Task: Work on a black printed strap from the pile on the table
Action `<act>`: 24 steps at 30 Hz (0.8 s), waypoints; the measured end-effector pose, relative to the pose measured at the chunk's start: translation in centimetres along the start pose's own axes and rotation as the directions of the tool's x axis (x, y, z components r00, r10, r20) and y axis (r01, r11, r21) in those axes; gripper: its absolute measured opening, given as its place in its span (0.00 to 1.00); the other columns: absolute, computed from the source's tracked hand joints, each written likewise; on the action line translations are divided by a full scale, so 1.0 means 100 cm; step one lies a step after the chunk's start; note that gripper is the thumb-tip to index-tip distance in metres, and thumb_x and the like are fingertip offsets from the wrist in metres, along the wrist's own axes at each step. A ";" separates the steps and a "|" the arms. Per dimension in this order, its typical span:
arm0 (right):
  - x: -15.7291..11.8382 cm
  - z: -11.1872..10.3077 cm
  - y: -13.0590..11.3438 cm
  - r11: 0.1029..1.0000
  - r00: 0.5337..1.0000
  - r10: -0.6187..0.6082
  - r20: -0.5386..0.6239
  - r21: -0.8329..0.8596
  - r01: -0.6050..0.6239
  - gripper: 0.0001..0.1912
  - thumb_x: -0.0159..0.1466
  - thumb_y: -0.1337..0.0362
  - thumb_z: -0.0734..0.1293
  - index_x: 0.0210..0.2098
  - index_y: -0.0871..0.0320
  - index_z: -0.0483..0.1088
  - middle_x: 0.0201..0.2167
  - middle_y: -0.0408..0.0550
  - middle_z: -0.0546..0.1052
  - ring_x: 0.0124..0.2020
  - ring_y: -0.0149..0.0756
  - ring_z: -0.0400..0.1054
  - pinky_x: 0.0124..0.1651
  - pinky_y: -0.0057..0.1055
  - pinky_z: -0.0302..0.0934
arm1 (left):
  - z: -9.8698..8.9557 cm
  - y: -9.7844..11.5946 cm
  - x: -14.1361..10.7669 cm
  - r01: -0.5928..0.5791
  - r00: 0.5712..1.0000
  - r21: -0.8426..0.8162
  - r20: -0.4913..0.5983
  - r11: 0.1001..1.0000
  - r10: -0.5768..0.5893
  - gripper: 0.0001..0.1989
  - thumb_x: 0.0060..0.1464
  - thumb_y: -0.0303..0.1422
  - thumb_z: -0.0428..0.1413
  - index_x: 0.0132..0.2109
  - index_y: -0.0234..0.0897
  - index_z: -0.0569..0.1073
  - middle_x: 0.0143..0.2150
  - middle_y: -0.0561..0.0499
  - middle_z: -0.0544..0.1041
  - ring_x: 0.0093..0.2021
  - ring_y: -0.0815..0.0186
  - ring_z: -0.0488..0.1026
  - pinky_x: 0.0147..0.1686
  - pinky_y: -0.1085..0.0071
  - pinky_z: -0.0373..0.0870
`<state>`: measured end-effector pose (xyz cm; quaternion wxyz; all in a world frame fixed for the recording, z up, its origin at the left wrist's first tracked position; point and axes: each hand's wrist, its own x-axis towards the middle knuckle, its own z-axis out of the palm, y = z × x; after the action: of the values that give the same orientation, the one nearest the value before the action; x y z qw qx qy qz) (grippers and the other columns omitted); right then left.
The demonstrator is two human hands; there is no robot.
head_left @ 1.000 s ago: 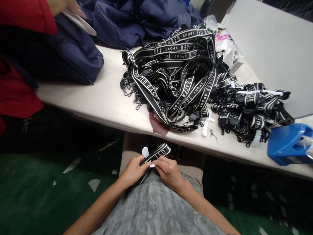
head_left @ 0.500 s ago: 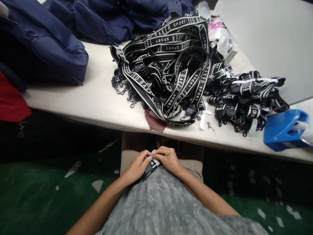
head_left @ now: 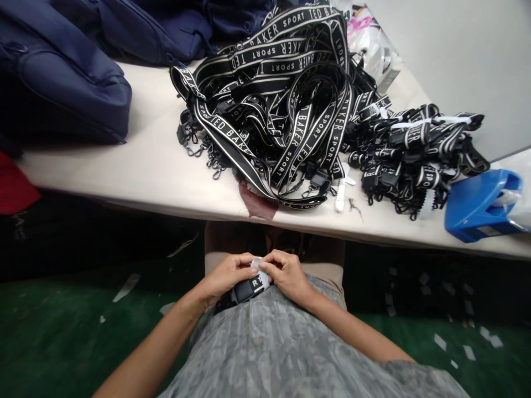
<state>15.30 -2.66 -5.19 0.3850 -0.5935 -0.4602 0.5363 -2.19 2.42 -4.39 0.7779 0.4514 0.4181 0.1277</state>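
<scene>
Above my lap, just short of the table edge, my left hand (head_left: 233,272) and my right hand (head_left: 287,276) pinch a white toothed plastic strip (head_left: 263,276) between thumbs and fingers. The strip lies against a folded black strap with white lettering and a black buckle (head_left: 244,289). Part of the strap is hidden by my left hand and shirt. On the table ahead lies a big tangled pile of the same black lettered straps (head_left: 265,110), with metal clips hanging out on its left. Another white toothed strip (head_left: 341,193) rests by the pile's right front edge.
Bundled straps (head_left: 415,149) tied with white strips sit to the right, beside a blue plastic holder (head_left: 477,207). Navy bags (head_left: 74,83) fill the table's back left, and red fabric (head_left: 14,185) hangs at the left edge. Paper scraps (head_left: 126,287) litter the green floor.
My hands have shifted slightly, and more of the white strip and the black buckle now shows between them. The view has tilted a little, so the table's things sit higher and further left.
</scene>
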 end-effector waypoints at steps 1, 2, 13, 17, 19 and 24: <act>-0.001 -0.001 0.000 1.000 1.000 -0.019 0.000 -0.016 0.019 0.10 0.61 0.58 0.69 0.28 0.58 0.76 0.23 0.41 0.72 0.21 0.28 0.65 0.25 0.26 0.57 | 0.003 0.000 -0.001 -0.018 0.998 0.038 -0.062 0.999 0.020 0.16 0.48 0.42 0.61 0.37 0.33 0.80 0.36 0.49 0.77 0.40 0.62 0.72 0.40 0.71 0.66; -0.002 -0.002 0.000 1.000 1.000 -0.020 -0.002 -0.013 0.020 0.10 0.61 0.59 0.69 0.28 0.58 0.76 0.23 0.41 0.72 0.21 0.28 0.65 0.25 0.26 0.57 | 0.006 -0.001 -0.002 -0.036 0.989 0.082 -0.137 0.996 0.047 0.16 0.49 0.43 0.60 0.35 0.34 0.80 0.34 0.49 0.76 0.39 0.62 0.72 0.39 0.71 0.66; 0.006 0.005 -0.002 0.999 0.999 -0.023 0.042 0.039 0.022 0.13 0.58 0.53 0.72 0.28 0.57 0.77 0.37 0.46 0.75 0.24 0.26 0.63 0.26 0.27 0.57 | 0.019 -0.017 -0.010 -0.094 0.858 0.049 -0.502 0.994 0.106 0.15 0.50 0.43 0.59 0.37 0.35 0.79 0.31 0.52 0.78 0.32 0.65 0.71 0.34 0.72 0.64; 0.014 0.007 0.005 0.991 0.983 0.115 0.146 0.053 -0.124 0.19 0.54 0.49 0.74 0.26 0.60 0.74 0.20 0.41 0.71 0.18 0.25 0.58 0.22 0.25 0.50 | 0.018 -0.017 -0.012 -0.118 0.862 0.028 -0.493 0.993 0.116 0.15 0.52 0.43 0.58 0.37 0.35 0.80 0.33 0.51 0.78 0.35 0.64 0.71 0.37 0.71 0.65; 0.019 0.007 0.007 0.983 0.975 0.153 0.160 0.078 -0.167 0.20 0.49 0.49 0.77 0.23 0.61 0.72 0.19 0.40 0.70 0.20 0.26 0.58 0.24 0.25 0.50 | 0.020 -0.015 -0.012 -0.125 0.863 0.093 -0.481 0.988 0.154 0.15 0.54 0.42 0.57 0.37 0.35 0.81 0.32 0.51 0.76 0.35 0.64 0.71 0.36 0.71 0.64; 0.022 0.011 0.011 0.953 0.970 0.221 0.099 0.187 -0.236 0.22 0.44 0.53 0.78 0.20 0.60 0.66 0.17 0.38 0.68 0.20 0.25 0.58 0.25 0.24 0.51 | 0.027 -0.008 -0.011 -0.174 0.836 0.325 -0.449 0.930 0.314 0.14 0.58 0.39 0.54 0.36 0.36 0.82 0.33 0.51 0.73 0.37 0.64 0.70 0.38 0.71 0.63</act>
<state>14.36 -0.91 -6.95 0.3594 -0.5805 -0.3474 0.6428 -0.91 -0.22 -3.78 0.5528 0.5556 0.5547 0.2794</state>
